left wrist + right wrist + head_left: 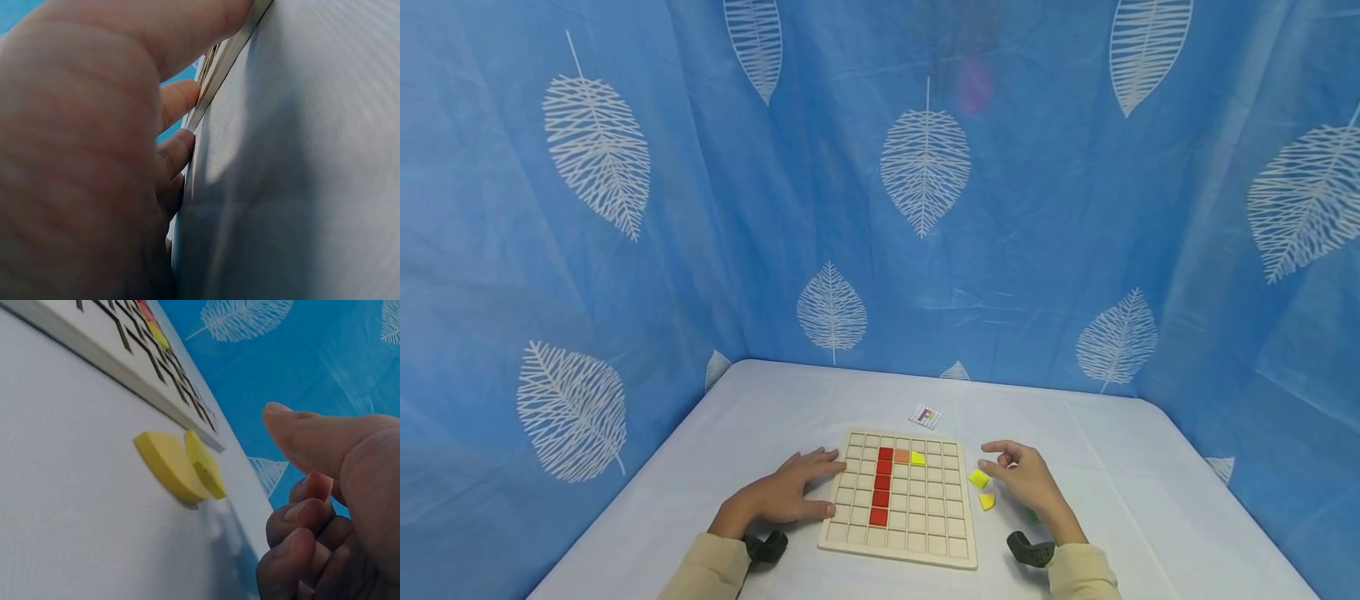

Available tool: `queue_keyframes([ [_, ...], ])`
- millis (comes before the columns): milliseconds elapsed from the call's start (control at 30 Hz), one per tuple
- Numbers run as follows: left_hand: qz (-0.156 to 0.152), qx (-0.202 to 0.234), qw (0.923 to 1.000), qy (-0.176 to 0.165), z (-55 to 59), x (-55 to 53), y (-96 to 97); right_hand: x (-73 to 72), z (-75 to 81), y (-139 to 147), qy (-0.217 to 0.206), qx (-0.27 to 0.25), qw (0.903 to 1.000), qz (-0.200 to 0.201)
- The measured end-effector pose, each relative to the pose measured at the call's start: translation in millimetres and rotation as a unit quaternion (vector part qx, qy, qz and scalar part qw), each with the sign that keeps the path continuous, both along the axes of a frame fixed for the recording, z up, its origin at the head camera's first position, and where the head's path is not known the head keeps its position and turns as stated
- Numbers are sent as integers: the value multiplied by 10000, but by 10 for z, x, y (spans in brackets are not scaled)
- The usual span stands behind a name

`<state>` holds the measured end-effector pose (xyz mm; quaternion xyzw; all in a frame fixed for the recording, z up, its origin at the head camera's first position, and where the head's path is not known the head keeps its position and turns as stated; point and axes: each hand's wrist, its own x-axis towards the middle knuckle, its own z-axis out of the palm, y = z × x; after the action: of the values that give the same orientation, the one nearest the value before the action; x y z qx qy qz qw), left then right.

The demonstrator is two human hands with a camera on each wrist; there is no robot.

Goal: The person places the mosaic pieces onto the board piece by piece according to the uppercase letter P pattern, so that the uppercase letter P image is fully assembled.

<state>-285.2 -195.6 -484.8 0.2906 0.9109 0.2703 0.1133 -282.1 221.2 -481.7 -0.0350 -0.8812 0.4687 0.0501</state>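
Note:
A wooden grid board [917, 525] lies on the table, with several red tiles [881, 483] in a column. An orange tile [902, 456] and a yellow tile [918, 458] continue along a row from the column's far end. My left hand [782, 493] rests at the board's left edge, fingers spread, thumb near the rim. To the right of the board, my right hand [1024, 478] hovers with thumb and index finger apart and the other fingers loosely curled, holding nothing. Two loose yellow pieces [165, 464] lie beside that hand, one with a curved edge.
Beyond the board lies a small card [925, 416] printed with a coloured grid pattern. A green piece [1032, 516] is partly hidden beneath my right wrist. Blue curtains [1000, 250] with white leaf prints enclose the white table [790, 400] at the back and sides.

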Motion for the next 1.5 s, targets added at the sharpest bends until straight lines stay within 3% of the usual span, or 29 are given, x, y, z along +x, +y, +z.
queue_keyframes([
  [567, 40, -22, 10000, -26, -24, -7, -12, 14, -128, -12, -236, 315, 9991, 168],
  [1133, 6, -10, 10000, -16, 7, -5, 12, 20, -106, -50, -88, 1056, 9943, 151],
  [1500, 36, -27, 10000, 59, -13, -20, 2, 37, -78, -82, -99, 1236, 9923, 59],
])
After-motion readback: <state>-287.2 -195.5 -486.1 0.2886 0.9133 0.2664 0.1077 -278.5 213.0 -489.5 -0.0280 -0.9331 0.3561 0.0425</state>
